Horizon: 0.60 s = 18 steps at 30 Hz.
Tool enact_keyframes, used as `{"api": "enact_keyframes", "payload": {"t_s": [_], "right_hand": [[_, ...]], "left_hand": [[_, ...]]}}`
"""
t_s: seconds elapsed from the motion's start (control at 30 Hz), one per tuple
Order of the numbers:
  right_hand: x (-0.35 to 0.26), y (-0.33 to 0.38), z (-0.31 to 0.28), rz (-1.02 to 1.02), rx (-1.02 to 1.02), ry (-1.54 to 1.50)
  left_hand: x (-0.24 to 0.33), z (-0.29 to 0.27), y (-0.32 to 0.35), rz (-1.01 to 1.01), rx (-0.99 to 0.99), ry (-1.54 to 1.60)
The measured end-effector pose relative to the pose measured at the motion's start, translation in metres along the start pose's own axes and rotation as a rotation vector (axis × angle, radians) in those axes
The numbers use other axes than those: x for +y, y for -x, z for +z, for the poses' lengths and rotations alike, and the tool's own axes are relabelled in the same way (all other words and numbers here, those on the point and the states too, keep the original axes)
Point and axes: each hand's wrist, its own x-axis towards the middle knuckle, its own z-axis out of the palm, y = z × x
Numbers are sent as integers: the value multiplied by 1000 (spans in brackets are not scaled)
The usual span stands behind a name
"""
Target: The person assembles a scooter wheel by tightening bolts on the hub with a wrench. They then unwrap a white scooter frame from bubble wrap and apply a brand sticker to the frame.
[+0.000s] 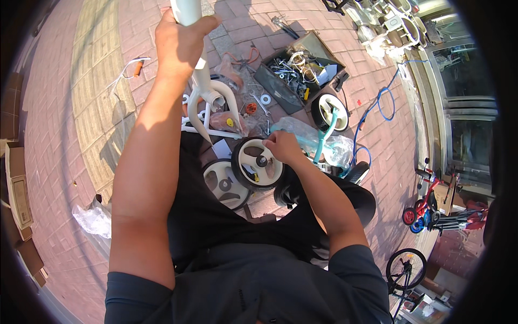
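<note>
The frame tube (200, 75) is cream-white. The small wheel (258, 163) has a black tyre around a cream hub, with what may be a yellow sticker. The paving (59, 108) is red brick with a yellowish band. A turquoise fork (325, 141) holds another wheel.

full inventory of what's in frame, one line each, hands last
cream frame tube: 1, cream, upper centre, gripped at its top end
small wheels: 3, cream hubs with black tyres, two at centre, one by the toolbox
toolbox: 1, dark, open, full of metal parts, top centre-right
teal frame piece: 1, teal, on clear plastic wrap right of centre
blue cable: 1, blue, looped on the paving at right
cardboard boxes: several, brown, left edge
small bikes: 2 or more, red and black, lower right
brick paving: red, underneath everything
left hand: closed around the tube's top
right hand: fingers on the centre wheel's rim
</note>
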Motion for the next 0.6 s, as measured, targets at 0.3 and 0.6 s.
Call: {"api": "enact_keyframes", "payload": {"t_s": [0.3,0.6], "right_hand": [[-64,20,-56,-156,229,-498],[-65,59,-138,25,258,-698]], "left_hand": [[13,24,18,-296,-115,457],[21,-83,40,-306,-232,-8]]}}
